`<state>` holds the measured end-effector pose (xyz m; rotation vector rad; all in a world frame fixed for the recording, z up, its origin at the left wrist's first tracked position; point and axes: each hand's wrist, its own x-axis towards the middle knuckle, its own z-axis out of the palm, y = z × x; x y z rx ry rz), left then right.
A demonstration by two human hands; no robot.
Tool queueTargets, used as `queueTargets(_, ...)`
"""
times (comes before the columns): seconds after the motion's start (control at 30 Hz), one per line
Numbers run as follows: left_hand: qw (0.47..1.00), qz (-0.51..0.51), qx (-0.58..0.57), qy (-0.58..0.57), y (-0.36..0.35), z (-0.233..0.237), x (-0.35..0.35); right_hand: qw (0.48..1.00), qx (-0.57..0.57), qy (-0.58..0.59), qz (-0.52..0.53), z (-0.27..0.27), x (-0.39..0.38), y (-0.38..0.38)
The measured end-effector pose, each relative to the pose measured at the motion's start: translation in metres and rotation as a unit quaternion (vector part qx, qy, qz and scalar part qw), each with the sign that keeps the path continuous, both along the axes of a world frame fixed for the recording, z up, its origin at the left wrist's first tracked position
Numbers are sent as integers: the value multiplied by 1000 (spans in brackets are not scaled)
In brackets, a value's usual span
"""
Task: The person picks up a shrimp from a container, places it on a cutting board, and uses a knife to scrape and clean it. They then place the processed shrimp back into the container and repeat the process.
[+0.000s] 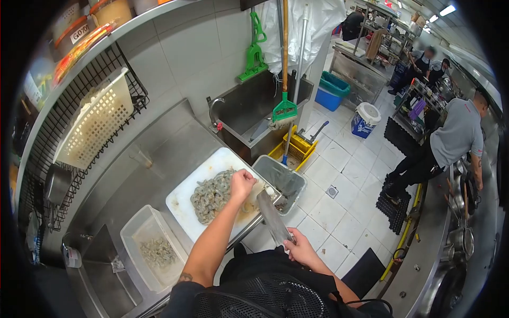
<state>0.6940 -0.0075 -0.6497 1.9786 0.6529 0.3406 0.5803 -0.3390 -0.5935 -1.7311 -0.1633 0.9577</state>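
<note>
On a white cutting board [180, 199] lies a large pile of grey raw shrimp [209, 196]. My left hand [243, 185] is over the right side of the board beside the pile, its fingers pressed together; whatever they hold is too small to make out. My right hand [299, 248] grips the handle of a wide-bladed cleaver [273, 217], whose blade points up toward the board's right edge. A white plastic tub [132, 228] with more shrimp in it stands to the left of the board.
A grey bin [299, 185] stands just beyond the board's right edge. Behind it are a deep sink [233, 114] and a yellow mop bucket [305, 146]. A small sink [103, 265] lies at the lower left. A person in grey [456, 127] works at the stoves on the right.
</note>
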Motion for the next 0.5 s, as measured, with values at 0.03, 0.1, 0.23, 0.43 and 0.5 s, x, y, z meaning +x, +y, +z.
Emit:
queueTargets(0.03,999,-35,17,20,2,-5,8,1000,-1,-2,-30,0,0,-6)
queueTargets(0.1,992,-118,-13,53,5,-24,13,998,-4,0,-63,-4,-1,-19)
queueTargets(0.23,991,-125,50,22,19,-32,-19,990,10,10,-143,-14,-4,-47)
queueTargets(0.43,964,-113,241,5,-16,-59,-98,980,1,-2,-200,-21,-11,-54)
queueTargets(0.5,976,-70,206,-2,-19,-82,-96,980,-7,-5,-198,-16,-9,-45)
